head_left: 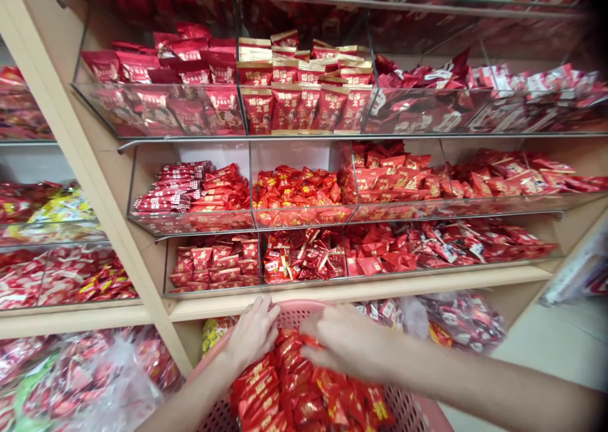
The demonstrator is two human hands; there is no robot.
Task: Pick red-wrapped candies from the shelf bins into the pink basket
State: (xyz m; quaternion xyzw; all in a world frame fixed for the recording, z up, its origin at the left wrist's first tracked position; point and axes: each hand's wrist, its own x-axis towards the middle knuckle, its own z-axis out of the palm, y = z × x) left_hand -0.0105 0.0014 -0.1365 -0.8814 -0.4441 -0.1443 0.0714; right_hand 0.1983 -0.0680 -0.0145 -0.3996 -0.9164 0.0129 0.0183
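Note:
A pink perforated plastic basket (295,306) stands below the shelves, loaded with shiny red candy packets (259,391) with gold print. My left hand (256,332) is at the basket's left side, above the packets, with its fingers curled; their tips and anything in them are hidden. My right hand (335,336) reaches in from the right over the packets and is smeared by motion. Red shows between its thumb and fingers, but whether it grips a packet there I cannot make out.
A wooden shelf board (361,291) runs just behind the basket. Above it, clear divided bins hold red packets (297,188) in several rows. Plastic bags of packets (95,381) lie at lower left, and more bagged packets (463,321) at lower right. A wooden upright (90,159) stands at left.

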